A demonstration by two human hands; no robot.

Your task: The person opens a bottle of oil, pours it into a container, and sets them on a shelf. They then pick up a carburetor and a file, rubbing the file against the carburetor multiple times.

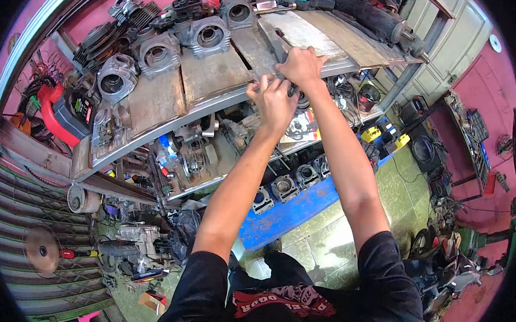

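My left hand (pixel 272 99) and my right hand (pixel 301 66) meet at the front edge of the top shelf (pixel 207 76). Both are closed around a small dark metal part (pixel 294 92) held between them, mostly hidden by my fingers. A thin tool (pixel 283 38) lies on the shelf board just beyond my right hand. Several grey engine cylinder blocks (pixel 159 52) stand on the boards to the left of my hands.
A lower shelf (pixel 210 149) is crowded with engine parts. More cylinders sit on a blue bench (pixel 284 212) below. A red-and-black power tool (pixel 63 113) hangs at the left. Parts and clutter cover the green tiled floor (pixel 326 239). Cream doors (pixel 455 28) stand at the right.
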